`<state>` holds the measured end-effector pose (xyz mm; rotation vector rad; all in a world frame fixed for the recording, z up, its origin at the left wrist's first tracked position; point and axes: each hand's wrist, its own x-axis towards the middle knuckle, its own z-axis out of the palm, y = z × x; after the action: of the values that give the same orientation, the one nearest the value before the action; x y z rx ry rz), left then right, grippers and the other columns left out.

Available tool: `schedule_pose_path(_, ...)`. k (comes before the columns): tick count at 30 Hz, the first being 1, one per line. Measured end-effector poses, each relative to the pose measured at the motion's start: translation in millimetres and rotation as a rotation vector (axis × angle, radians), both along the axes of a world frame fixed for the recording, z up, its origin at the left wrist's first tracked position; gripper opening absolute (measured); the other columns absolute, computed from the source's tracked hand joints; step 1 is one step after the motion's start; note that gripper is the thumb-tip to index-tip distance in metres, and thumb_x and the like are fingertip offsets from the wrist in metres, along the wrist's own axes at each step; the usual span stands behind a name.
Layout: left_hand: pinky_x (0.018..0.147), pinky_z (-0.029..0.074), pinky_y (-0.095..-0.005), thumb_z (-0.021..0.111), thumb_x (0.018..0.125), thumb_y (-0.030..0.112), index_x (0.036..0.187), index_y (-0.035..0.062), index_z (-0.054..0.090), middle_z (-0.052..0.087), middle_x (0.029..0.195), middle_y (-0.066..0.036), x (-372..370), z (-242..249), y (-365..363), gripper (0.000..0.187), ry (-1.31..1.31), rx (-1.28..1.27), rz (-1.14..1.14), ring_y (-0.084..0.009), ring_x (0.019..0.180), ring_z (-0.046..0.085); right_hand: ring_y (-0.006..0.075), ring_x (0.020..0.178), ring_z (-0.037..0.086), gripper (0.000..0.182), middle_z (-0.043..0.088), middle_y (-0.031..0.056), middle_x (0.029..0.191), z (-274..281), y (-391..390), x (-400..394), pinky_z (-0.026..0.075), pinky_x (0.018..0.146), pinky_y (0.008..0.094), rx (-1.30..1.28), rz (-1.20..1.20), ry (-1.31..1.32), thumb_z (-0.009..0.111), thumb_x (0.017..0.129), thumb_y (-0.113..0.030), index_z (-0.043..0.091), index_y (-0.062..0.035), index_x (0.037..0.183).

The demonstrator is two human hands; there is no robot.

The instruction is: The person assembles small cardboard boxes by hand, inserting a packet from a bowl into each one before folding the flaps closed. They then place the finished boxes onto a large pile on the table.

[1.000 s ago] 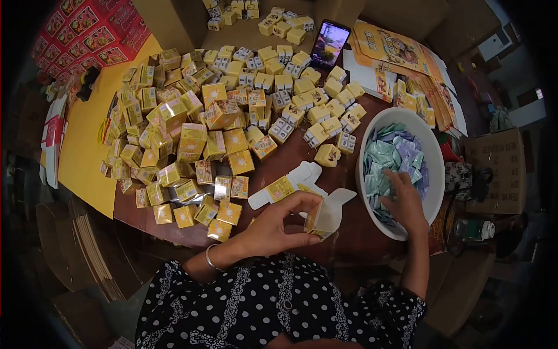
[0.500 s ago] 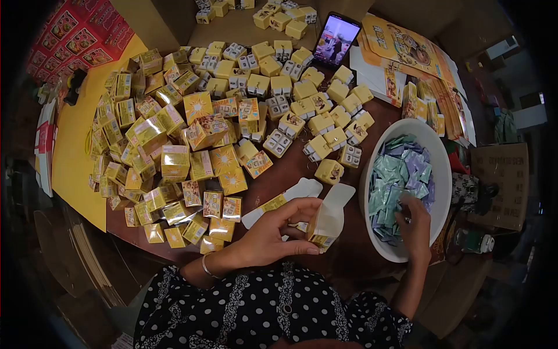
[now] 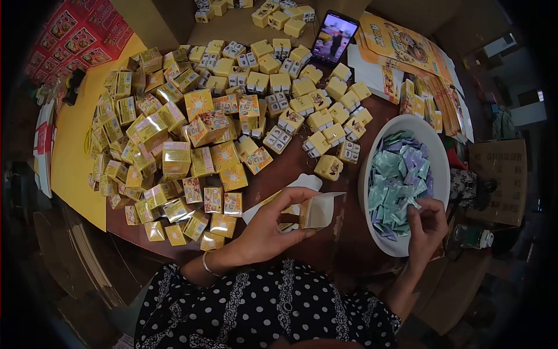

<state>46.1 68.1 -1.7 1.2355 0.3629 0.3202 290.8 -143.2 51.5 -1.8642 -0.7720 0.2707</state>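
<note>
My left hand (image 3: 268, 228) holds a small yellow and white carton (image 3: 317, 211) with its flap open, above the brown table near its front edge. To the right stands a white bowl (image 3: 439, 156) filled with several teal and purple sachets (image 3: 398, 177). My right hand (image 3: 426, 228) hovers over the bowl's near rim and pinches a small sachet between thumb and fingers. A flat unfolded carton blank (image 3: 302, 184) lies on the table just behind the held carton.
A big heap of small yellow cartons (image 3: 192, 134) covers the table's left and middle. A phone (image 3: 334, 34) with a lit screen leans at the back. Flat printed carton sheets (image 3: 407, 52) lie at back right, a yellow sheet (image 3: 75, 151) at left.
My right hand drew back from the sachets toward the bowl's near rim, lifting one out. The left hand turned the open carton slightly.
</note>
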Motion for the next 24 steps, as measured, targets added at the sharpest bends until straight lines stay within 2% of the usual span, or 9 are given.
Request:
schedule_pose_path(1, 0.104, 0.049, -0.0342, 0.078, 0.085, 0.003, 0.139, 0.0056, 0.048, 0.055, 0.136, -0.007, 0, 3, -1, 0.061, 0.039, 0.072, 0.009, -0.0182, 0.123, 0.057, 0.0053, 0.078, 0.057, 0.024, 0.064, 0.0019, 0.092, 1, 7, -11, 0.046, 0.069, 0.0199, -0.004, -0.004, 0.005, 0.073, 0.087, 0.007, 0.064, -0.0021, 0.106)
schedule_pose_path(4, 0.100, 0.051, -0.0329, 0.082, 0.081, 0.005, 0.136, 0.0047, 0.052, 0.060, 0.131, -0.006, -2, 2, -10, 0.062, 0.116, 0.185, 0.042, -0.0171, 0.123, 0.058, 0.0080, 0.085, 0.061, 0.033, 0.067, 0.0071, 0.102, -1, 32, -43, 0.048, 0.075, 0.0197, 0.270, 0.073, 0.068, 0.077, 0.081, 0.011, 0.062, -0.0014, 0.108)
schedule_pose_path(7, 0.095, 0.053, -0.0315, 0.084, 0.079, 0.004, 0.135, 0.0048, 0.053, 0.063, 0.128, -0.006, -1, 5, -18, 0.064, 0.090, 0.121, 0.063, -0.0168, 0.124, 0.058, 0.0095, 0.082, 0.064, 0.030, 0.068, 0.0072, 0.099, 2, 59, -75, 0.050, 0.072, 0.0209, 0.265, 0.034, -0.022, 0.076, 0.083, 0.011, 0.064, -0.0006, 0.108)
schedule_pose_path(10, 0.093, 0.055, -0.0312, 0.084, 0.079, 0.004, 0.136, 0.0055, 0.054, 0.062, 0.127, -0.006, -5, 4, -26, 0.064, 0.046, 0.101, 0.083, -0.0175, 0.122, 0.059, 0.0098, 0.075, 0.065, 0.024, 0.069, 0.0060, 0.092, 3, 66, -92, 0.051, 0.067, 0.0210, 0.275, 0.160, -0.117, 0.077, 0.083, 0.008, 0.067, 0.0002, 0.105)
schedule_pose_path(12, 0.093, 0.056, -0.0316, 0.084, 0.079, 0.003, 0.136, 0.0056, 0.054, 0.062, 0.127, -0.006, -9, 7, -29, 0.064, 0.019, 0.126, 0.106, -0.0178, 0.122, 0.059, 0.0101, 0.085, 0.064, 0.020, 0.069, 0.0057, 0.097, 2, 66, -100, 0.050, 0.073, 0.0214, 0.146, 0.220, -0.180, 0.074, 0.085, 0.009, 0.069, 0.0007, 0.102)
schedule_pose_path(15, 0.094, 0.056, -0.0330, 0.084, 0.078, 0.003, 0.136, 0.0061, 0.056, 0.061, 0.127, -0.006, -14, 14, -35, 0.064, 0.027, 0.231, 0.145, -0.0180, 0.121, 0.060, 0.0113, 0.081, 0.063, 0.017, 0.069, 0.0064, 0.094, 11, 58, -102, 0.048, 0.067, 0.0238, -0.012, 0.332, -0.119, 0.076, 0.081, 0.009, 0.072, 0.0010, 0.096)
schedule_pose_path(18, 0.095, 0.055, -0.0336, 0.084, 0.076, 0.002, 0.136, 0.0069, 0.057, 0.060, 0.127, -0.009, -18, 16, -42, 0.066, -0.006, 0.267, 0.144, -0.0210, 0.120, 0.061, 0.0138, 0.076, 0.060, 0.016, 0.067, 0.0067, 0.090, 17, 60, -99, 0.046, 0.063, 0.0268, -0.061, 0.448, -0.220, 0.076, 0.078, 0.009, 0.073, 0.0018, 0.092)
schedule_pose_path(20, 0.095, 0.054, -0.0334, 0.084, 0.074, -0.001, 0.137, 0.0078, 0.058, 0.061, 0.126, -0.011, -21, 15, -44, 0.069, -0.061, 0.481, 0.179, -0.0252, 0.118, 0.062, 0.0144, 0.076, 0.059, 0.015, 0.065, 0.0061, 0.088, 21, 56, -105, 0.045, 0.063, 0.0274, -0.112, 0.426, -0.222, 0.076, 0.077, 0.008, 0.073, 0.0023, 0.091)
schedule_pose_path(24, 0.095, 0.053, -0.0333, 0.083, 0.072, -0.002, 0.138, 0.0074, 0.058, 0.061, 0.126, -0.012, -27, 20, -45, 0.071, -0.135, 0.594, 0.187, -0.0285, 0.117, 0.062, 0.0146, 0.076, 0.057, 0.016, 0.059, 0.0038, 0.084, 25, 50, -111, 0.045, 0.066, 0.0274, -0.183, 0.488, -0.346, 0.074, 0.080, 0.005, 0.075, 0.0013, 0.095)
